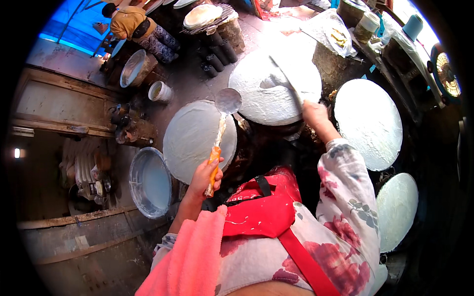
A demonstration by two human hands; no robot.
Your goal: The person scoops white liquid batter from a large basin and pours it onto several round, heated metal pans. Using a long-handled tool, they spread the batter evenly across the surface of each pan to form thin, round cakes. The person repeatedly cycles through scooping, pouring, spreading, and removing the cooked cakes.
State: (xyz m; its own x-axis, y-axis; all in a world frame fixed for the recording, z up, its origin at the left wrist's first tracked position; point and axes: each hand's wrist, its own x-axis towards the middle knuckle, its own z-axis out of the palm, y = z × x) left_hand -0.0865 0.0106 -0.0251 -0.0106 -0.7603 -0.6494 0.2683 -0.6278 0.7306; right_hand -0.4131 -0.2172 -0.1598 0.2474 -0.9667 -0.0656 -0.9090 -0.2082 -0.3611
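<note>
My left hand [203,178] is wrapped round the orange grip of a long-handled ladle [228,101]. The ladle's round, white-smeared bowl hangs between two white-topped discs. In my right hand [316,117] is a long, thin, dark blade-like tool [287,81], slanting up and left across the middle disc [261,101]. That disc has a raised fold or lump near its centre and is partly washed out by glare. Whether the tool touches it, I cannot tell. Beneath the ladle and my left hand spreads another round white layer [190,140].
More white-covered discs [369,126] curve round my right side. A metal basin of whitish liquid [153,185] stands at left. Beyond are a white bucket [161,92], dark cylinders [215,61] and a stack of flat rounds [203,16]. A bent-over person [140,27] is far left; a fan [447,74], far right.
</note>
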